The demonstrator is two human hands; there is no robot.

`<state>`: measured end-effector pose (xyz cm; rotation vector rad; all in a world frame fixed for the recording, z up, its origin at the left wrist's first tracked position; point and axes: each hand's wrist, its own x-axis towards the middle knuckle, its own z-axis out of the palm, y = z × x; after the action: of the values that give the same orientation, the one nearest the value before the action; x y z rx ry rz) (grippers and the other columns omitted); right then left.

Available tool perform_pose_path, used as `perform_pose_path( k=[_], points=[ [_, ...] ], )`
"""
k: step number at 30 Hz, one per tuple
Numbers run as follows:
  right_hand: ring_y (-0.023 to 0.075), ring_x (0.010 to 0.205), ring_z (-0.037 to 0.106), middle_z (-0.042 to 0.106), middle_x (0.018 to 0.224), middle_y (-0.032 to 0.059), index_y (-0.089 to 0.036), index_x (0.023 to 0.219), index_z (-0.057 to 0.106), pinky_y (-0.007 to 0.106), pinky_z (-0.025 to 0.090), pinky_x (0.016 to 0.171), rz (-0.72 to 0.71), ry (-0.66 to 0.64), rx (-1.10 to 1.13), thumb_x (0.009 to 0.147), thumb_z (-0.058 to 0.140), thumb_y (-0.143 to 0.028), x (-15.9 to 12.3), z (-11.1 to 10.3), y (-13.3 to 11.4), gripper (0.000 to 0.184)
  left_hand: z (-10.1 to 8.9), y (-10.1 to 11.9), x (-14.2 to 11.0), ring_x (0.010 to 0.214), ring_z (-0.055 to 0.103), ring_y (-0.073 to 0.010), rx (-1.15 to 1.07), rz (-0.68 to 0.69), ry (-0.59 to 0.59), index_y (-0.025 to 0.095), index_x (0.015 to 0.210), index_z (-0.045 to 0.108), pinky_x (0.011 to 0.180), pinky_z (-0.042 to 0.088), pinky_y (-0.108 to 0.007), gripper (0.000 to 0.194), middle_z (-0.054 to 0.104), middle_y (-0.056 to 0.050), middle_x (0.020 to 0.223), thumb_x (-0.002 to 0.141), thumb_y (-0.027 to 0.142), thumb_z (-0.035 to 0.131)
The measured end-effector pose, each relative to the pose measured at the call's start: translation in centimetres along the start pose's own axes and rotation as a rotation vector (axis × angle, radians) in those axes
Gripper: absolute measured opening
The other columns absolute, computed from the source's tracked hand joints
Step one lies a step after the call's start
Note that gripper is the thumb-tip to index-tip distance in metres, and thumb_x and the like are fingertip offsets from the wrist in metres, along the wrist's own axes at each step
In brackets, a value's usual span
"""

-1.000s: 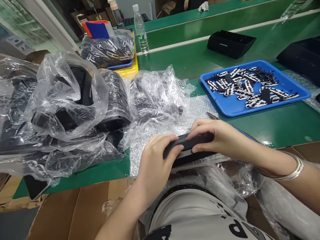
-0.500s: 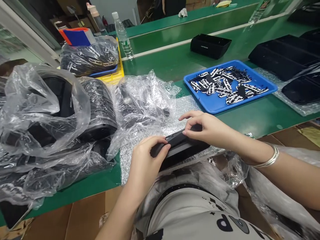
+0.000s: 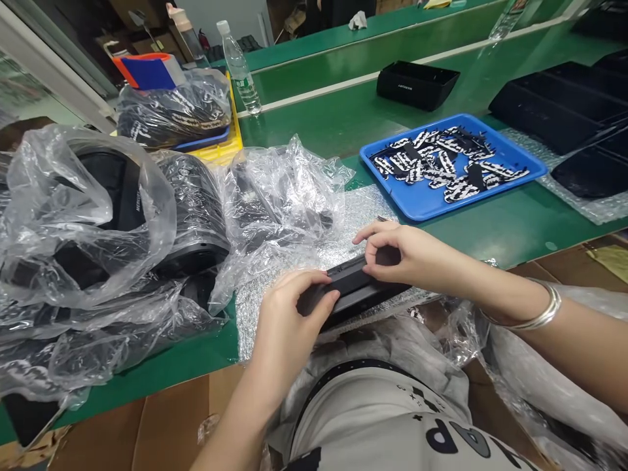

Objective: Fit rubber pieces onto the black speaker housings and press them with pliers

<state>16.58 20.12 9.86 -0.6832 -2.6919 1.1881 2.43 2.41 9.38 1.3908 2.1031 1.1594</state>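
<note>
A black oblong casing point(image 3: 350, 288) is held at the near edge of the foil bubble sheet point(image 3: 338, 229), its long axis lying across the body; it is clamped at opposite ends by the left hand point(image 3: 294, 320) and right hand point(image 3: 402, 258).

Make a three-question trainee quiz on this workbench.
1. True or false: the right hand wears the silver bangle.
2. What colour is the tray holding the black-and-white strips?
3. What lies beneath the black plastic part held in the left hand: A) silver bubble wrap, B) the tray, C) a water bottle?

Key: 1 true; 2 blue; 3 A.
</note>
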Motion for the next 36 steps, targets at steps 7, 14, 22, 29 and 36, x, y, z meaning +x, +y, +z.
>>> perform_pose_path(
  k=[7, 14, 22, 29, 36],
  points=[
    [0.0227, 0.104, 0.061, 0.066, 0.111, 0.0050, -0.022, 0.071, 0.062, 0.039, 0.047, 0.091, -0.170, 0.187, 0.011, 0.086, 0.060, -0.027, -3.6, 1.8, 0.2, 0.015, 0.9, 0.6, -2.6, 0.100, 0.063, -0.0214, 0.033, 0.070, 0.027, 0.023, 0.090, 0.070, 0.088, 0.050, -0.037, 0.013, 0.070, -0.001, 0.104, 0.082, 0.012, 0.070],
    [0.0227, 0.103, 0.062, 0.068, 0.111, 0.0046, -0.023, 0.072, 0.062, 0.038, 0.050, 0.087, -0.207, 0.238, -0.042, 0.088, 0.061, -0.027, -4.6, 2.3, 0.1, 0.016, 1.4, 0.5, -3.3, 0.102, 0.062, -0.0196, 0.048, 0.136, 0.058, 0.022, 0.092, 0.070, 0.088, 0.050, -0.036, 0.010, 0.069, -0.001, 0.108, 0.086, 0.014, 0.068],
    [0.0215, 0.097, 0.064, 0.069, 0.105, 0.0058, -0.022, 0.076, 0.064, 0.037, 0.052, 0.083, -0.242, 0.287, -0.050, 0.089, 0.059, -0.020, -4.3, 2.6, 0.0, 0.014, 1.5, 0.5, -3.2, 0.099, 0.061, -0.0196, 0.107, 0.156, 0.099, 0.023, 0.094, 0.069, 0.086, 0.049, -0.036, 0.011, 0.068, -0.002, 0.106, 0.088, 0.014, 0.065],
    [0.0215, 0.093, 0.063, 0.071, 0.097, 0.0067, -0.023, 0.089, 0.072, 0.038, 0.051, 0.080, -0.431, 0.268, -0.139, 0.092, 0.061, -0.023, -4.0, 2.8, 0.0, 0.011, 1.6, 0.3, -3.1, 0.100, 0.061, -0.0200, 0.126, 0.183, 0.095, 0.021, 0.095, 0.069, 0.087, 0.050, -0.037, 0.012, 0.068, -0.004, 0.106, 0.090, 0.013, 0.061],
    [0.0249, 0.102, 0.058, 0.070, 0.104, 0.0078, -0.022, 0.092, 0.073, 0.042, 0.048, 0.086, -0.475, 0.346, -0.250, 0.094, 0.057, -0.021, -4.4, 3.4, 0.4, 0.016, 2.0, 0.0, -3.0, 0.100, 0.062, -0.0217, 0.226, 0.278, 0.106, 0.019, 0.096, 0.066, 0.087, 0.051, -0.040, 0.011, 0.069, -0.005, 0.107, 0.090, 0.011, 0.062]
  ],
)
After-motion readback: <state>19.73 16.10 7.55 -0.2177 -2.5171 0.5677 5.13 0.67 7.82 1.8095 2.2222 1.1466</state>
